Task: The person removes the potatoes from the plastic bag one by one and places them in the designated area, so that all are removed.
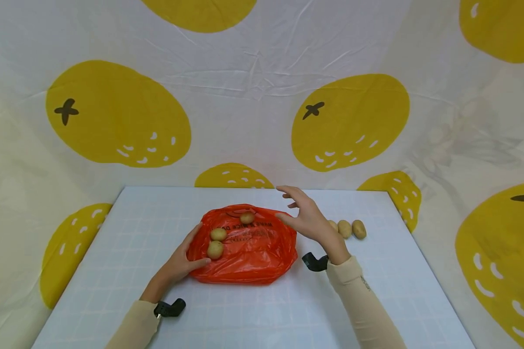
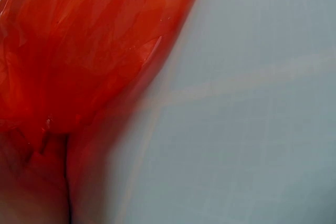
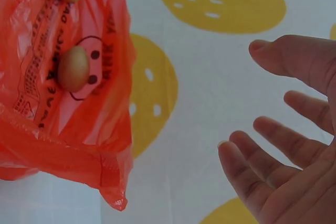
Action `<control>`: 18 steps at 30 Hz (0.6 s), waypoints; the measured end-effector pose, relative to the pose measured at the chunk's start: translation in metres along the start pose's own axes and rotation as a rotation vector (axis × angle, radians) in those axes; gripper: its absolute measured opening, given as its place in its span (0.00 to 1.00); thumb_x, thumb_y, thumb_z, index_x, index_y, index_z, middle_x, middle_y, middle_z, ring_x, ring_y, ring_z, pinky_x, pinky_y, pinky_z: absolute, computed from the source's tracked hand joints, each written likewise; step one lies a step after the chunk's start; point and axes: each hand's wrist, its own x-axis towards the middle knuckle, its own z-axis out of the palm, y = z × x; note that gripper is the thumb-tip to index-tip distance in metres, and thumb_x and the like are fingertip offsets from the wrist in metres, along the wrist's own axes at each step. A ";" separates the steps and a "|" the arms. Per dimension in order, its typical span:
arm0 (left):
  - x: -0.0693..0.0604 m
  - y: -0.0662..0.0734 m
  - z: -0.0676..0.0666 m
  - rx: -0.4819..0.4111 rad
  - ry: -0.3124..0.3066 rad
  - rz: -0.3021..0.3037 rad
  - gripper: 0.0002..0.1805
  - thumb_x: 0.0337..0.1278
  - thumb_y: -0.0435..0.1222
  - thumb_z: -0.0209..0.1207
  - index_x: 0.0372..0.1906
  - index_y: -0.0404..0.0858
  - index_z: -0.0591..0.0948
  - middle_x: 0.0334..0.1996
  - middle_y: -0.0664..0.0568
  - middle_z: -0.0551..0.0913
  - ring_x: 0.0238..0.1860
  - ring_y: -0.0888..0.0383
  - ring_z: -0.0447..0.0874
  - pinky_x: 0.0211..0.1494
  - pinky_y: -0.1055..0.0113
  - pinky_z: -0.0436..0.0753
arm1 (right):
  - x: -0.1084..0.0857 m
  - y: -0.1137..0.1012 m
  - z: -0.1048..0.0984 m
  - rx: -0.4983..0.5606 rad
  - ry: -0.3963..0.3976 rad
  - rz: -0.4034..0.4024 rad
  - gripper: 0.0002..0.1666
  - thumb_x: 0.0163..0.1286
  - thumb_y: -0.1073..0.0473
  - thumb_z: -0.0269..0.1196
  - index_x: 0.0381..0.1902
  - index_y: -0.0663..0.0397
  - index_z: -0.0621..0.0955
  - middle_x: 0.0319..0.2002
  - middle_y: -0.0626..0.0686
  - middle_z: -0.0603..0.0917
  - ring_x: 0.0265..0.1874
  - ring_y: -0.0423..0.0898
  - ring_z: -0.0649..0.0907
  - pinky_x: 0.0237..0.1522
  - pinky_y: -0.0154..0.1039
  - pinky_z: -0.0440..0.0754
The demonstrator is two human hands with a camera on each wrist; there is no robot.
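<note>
A red plastic bag (image 1: 253,252) with printed lettering lies flat on the table. Three potatoes rest on it: one potato (image 1: 246,217) near its far edge, a second (image 1: 218,234) and a third (image 1: 215,250) toward the left. My left hand (image 1: 184,257) touches the bag's left side with thumb and fingers spread apart; in the left wrist view the bag (image 2: 94,45) hides most of that hand. My right hand (image 1: 307,218) is raised over the bag's right edge, fingers loosely bent and holding nothing. The right wrist view shows that hand (image 3: 289,150) apart from the bag.
To the right of my right hand, a row of potatoes stands on the table: one potato (image 1: 359,229), another (image 1: 344,229) and one partly hidden behind the wrist. The white table (image 1: 262,315) meets a cloth (image 1: 244,97) with yellow fruit prints behind.
</note>
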 end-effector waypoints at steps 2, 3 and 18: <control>0.000 0.000 0.000 -0.005 0.001 -0.005 0.60 0.56 0.47 0.73 0.84 0.52 0.45 0.83 0.41 0.47 0.80 0.33 0.51 0.73 0.33 0.68 | 0.002 0.000 0.002 0.008 0.003 -0.012 0.40 0.64 0.65 0.73 0.72 0.57 0.72 0.69 0.61 0.75 0.63 0.57 0.79 0.55 0.55 0.87; 0.000 0.000 0.000 -0.007 0.002 -0.010 0.60 0.56 0.47 0.73 0.84 0.52 0.45 0.84 0.41 0.47 0.80 0.34 0.50 0.74 0.33 0.67 | 0.003 -0.001 0.003 0.011 0.004 -0.017 0.40 0.64 0.64 0.73 0.72 0.57 0.72 0.69 0.61 0.75 0.62 0.57 0.79 0.55 0.55 0.87; 0.001 0.000 0.002 -0.017 0.007 0.004 0.61 0.55 0.47 0.73 0.84 0.54 0.44 0.84 0.42 0.45 0.82 0.35 0.45 0.76 0.30 0.60 | 0.004 -0.010 0.015 0.040 -0.052 0.002 0.39 0.67 0.61 0.72 0.74 0.54 0.70 0.70 0.58 0.75 0.64 0.56 0.79 0.57 0.54 0.86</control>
